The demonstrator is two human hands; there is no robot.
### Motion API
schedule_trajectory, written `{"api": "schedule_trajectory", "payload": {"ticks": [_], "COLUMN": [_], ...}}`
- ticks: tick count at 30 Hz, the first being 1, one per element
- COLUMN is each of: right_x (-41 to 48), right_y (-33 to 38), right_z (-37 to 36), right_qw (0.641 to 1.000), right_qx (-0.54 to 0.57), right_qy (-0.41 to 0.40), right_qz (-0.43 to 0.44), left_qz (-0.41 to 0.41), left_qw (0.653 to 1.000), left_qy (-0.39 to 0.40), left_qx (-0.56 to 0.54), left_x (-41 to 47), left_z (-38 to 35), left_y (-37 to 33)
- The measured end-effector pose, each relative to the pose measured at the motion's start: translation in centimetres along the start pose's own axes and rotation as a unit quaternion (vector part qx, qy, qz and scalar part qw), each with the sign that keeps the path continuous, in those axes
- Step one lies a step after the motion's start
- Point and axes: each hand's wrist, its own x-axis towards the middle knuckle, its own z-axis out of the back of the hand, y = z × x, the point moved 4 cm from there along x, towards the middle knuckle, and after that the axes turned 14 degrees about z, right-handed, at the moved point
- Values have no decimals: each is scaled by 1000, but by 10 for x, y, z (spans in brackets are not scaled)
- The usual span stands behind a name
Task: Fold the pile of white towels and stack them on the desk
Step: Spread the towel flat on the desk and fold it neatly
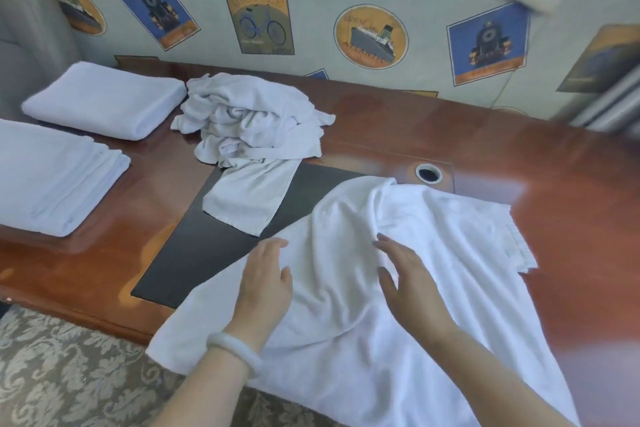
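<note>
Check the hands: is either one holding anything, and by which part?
Nothing is held. The left hand and right hand are both open, fingers straight, over the spread towel.

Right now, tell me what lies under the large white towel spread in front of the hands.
The large white towel covers the glossy red-brown wooden desk and part of its dark grey inset panel. Anything else beneath it is hidden by the cloth.

Bright daylight glares on the glossy desk (pixel 485 156); edges blur and bend.
</note>
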Motion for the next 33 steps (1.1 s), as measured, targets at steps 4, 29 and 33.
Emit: {"api": "schedule_trajectory", "payload": {"ticks": [4,29,33], "right_x": [40,96,69], "right_y": [-50,-136,-108], "right_z": [50,109,128], "right_qw": [996,984,960], "right_qx": [-50,-149,-218], "right_qy": [40,-95,-177], "right_qz": [-68,-31,5], "left_qz": [-70,195,107], "left_qw": [988,876,899], "left_qy": [101,421,398], "left_qx": [91,130,-151], "left_x": [47,156,160], "left_z": [-58,-124,-113], "left_y": [-88,-168,-204]}}
